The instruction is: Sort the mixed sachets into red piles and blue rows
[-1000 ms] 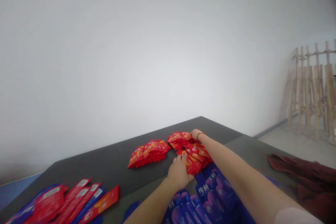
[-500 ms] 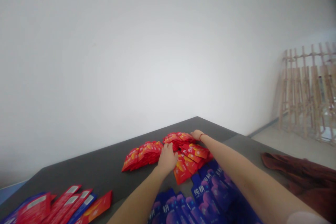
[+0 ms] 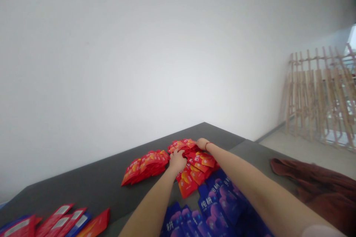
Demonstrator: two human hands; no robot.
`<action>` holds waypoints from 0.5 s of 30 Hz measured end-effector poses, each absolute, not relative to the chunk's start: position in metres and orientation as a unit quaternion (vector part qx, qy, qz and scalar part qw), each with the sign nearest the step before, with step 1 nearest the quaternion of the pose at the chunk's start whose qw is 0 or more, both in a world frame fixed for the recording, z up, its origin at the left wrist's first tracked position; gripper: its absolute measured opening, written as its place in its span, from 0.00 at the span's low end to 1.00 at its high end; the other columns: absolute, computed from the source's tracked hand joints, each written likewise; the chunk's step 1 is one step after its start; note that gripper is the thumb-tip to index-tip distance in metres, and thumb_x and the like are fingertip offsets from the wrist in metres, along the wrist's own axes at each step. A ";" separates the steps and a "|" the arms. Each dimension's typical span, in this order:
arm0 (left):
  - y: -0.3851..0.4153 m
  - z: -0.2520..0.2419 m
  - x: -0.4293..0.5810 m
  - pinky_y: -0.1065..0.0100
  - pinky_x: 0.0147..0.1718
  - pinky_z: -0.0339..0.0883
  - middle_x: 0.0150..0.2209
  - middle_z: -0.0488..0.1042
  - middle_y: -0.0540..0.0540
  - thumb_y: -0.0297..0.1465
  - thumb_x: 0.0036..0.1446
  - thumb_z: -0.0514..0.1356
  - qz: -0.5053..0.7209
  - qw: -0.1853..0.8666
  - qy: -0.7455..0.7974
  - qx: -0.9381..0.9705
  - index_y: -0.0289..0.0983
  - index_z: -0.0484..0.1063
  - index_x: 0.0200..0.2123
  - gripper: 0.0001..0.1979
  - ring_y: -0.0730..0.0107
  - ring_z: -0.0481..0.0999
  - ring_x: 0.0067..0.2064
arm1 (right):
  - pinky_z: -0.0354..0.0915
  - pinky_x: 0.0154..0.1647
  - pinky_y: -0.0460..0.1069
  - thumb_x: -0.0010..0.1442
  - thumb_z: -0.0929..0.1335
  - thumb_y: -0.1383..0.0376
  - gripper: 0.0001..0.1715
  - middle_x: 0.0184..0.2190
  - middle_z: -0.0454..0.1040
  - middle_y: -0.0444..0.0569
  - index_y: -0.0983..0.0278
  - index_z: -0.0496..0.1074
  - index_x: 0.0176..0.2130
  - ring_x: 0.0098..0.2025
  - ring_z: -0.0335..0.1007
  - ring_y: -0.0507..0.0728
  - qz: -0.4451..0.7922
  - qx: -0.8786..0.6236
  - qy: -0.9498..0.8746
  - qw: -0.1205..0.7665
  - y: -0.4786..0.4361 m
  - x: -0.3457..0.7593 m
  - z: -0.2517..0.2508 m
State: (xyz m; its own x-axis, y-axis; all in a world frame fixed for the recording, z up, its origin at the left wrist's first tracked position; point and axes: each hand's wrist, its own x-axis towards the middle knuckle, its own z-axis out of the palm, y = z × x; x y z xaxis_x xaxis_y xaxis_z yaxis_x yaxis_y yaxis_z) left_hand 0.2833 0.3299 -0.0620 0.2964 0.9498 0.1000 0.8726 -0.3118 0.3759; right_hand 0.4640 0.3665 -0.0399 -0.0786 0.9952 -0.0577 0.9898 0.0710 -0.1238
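A heap of small red packets [image 3: 194, 163] lies on the dark table [image 3: 91, 181] ahead of me. My left hand [image 3: 177, 160] rests on the heap's left side with its fingers curled onto the packets. My right hand [image 3: 202, 143], a red cord at the wrist, reaches to the heap's far edge; its fingers are bent over the packets there. A second fanned row of red packets [image 3: 144, 163] lies just left of my left hand.
Blue packets [image 3: 211, 207] are spread under my forearms. Long red and blue packets [image 3: 55, 224] lie at the near left. A dark red cloth [image 3: 314, 181] lies on the right. Wooden easels [image 3: 319, 96] lean against the far right wall.
My left hand has moved forward from the heap's near edge up onto its left side. The right hand stays at the far edge. The view has drifted to the right.
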 end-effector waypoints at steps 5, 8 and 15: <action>0.309 -0.050 0.272 0.52 0.59 0.55 0.64 0.58 0.40 0.36 0.61 0.55 0.147 0.121 0.566 0.802 0.39 0.62 0.59 0.23 0.54 0.61 0.62 | 0.69 0.47 0.58 0.65 0.66 0.59 0.18 0.51 0.69 0.52 0.64 0.68 0.52 0.47 0.70 0.59 0.152 -0.709 -0.688 0.016 0.353 0.474 -0.034; 0.285 -0.047 0.260 0.59 0.59 0.55 0.65 0.57 0.40 0.39 0.55 0.58 0.116 0.133 0.551 0.816 0.39 0.59 0.61 0.31 0.51 0.60 0.62 | 0.70 0.44 0.57 0.65 0.65 0.55 0.21 0.50 0.71 0.53 0.65 0.69 0.52 0.46 0.71 0.59 0.221 -0.703 -0.676 0.008 0.332 0.492 -0.026; 0.251 -0.059 0.266 0.53 0.57 0.58 0.66 0.53 0.37 0.45 0.41 0.65 0.042 0.164 0.546 0.821 0.41 0.53 0.65 0.48 0.40 0.62 0.61 | 0.73 0.33 0.52 0.52 0.69 0.43 0.39 0.58 0.68 0.53 0.58 0.67 0.58 0.53 0.68 0.67 0.307 -0.682 -0.664 0.005 0.290 0.514 -0.023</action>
State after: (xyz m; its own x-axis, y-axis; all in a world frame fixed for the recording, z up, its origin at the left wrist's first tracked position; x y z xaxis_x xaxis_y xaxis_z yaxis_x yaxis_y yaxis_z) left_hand 0.2659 0.2514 -0.0591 0.4013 0.9093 -0.1104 0.8818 -0.3509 0.3153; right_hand 0.5141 0.2901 -0.0231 -0.0705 0.9079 -0.4132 0.9024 -0.1185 -0.4143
